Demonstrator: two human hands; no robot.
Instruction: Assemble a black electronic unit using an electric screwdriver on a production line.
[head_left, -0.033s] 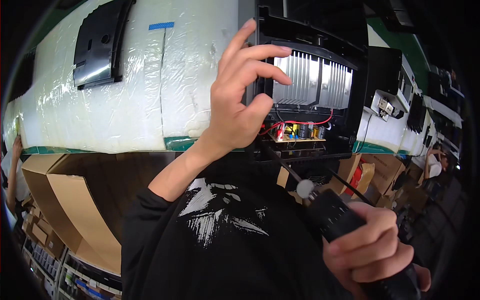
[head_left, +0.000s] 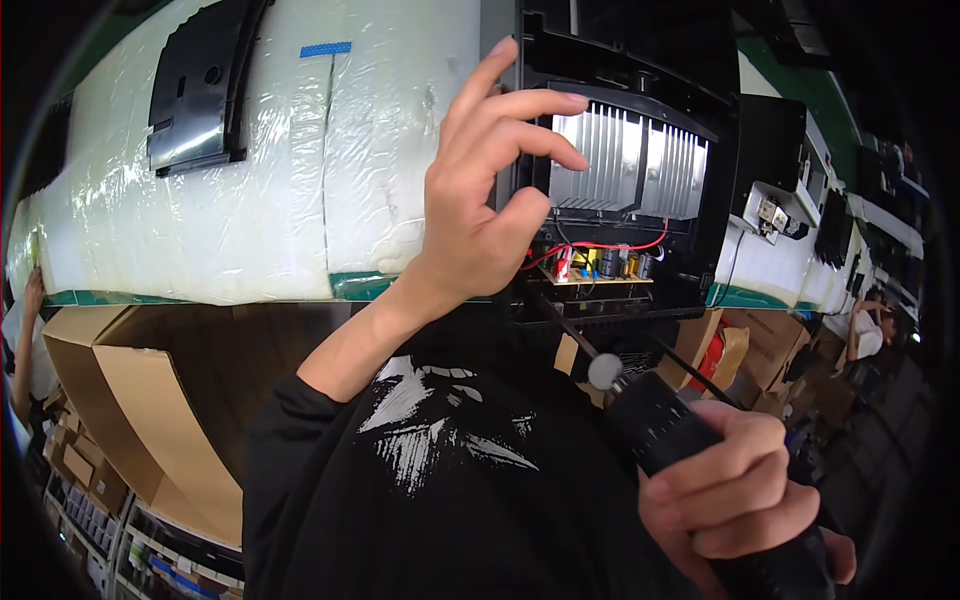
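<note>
My right hand [head_left: 735, 485] is wrapped round a black electric screwdriver [head_left: 655, 420]. A pale disc sits at its nose, and its long thin bit [head_left: 570, 328] points up and left toward the near left corner of a black housing [head_left: 690, 285]. Where the tip ends is too dark to tell. Spread and curved, the fingers of my left hand [head_left: 480, 190] lie over the housing's left edge, with nothing seen in them. Inside the housing are a finned silver heat sink [head_left: 600, 160] and, nearer me, a small circuit board [head_left: 600, 281] with red and black wires.
Plastic-wrapped white padding [head_left: 380, 180] covers the bench, bearing a black curved panel [head_left: 198, 95] at far left. A metal bracket part [head_left: 770, 212] stands right of the housing. Cardboard boxes [head_left: 150, 410] are below the bench edge. Other people are at both sides.
My right hand and the screwdriver have shifted slightly left and up. My left hand and the housing appear a few pixels further right, otherwise in the same pose.
</note>
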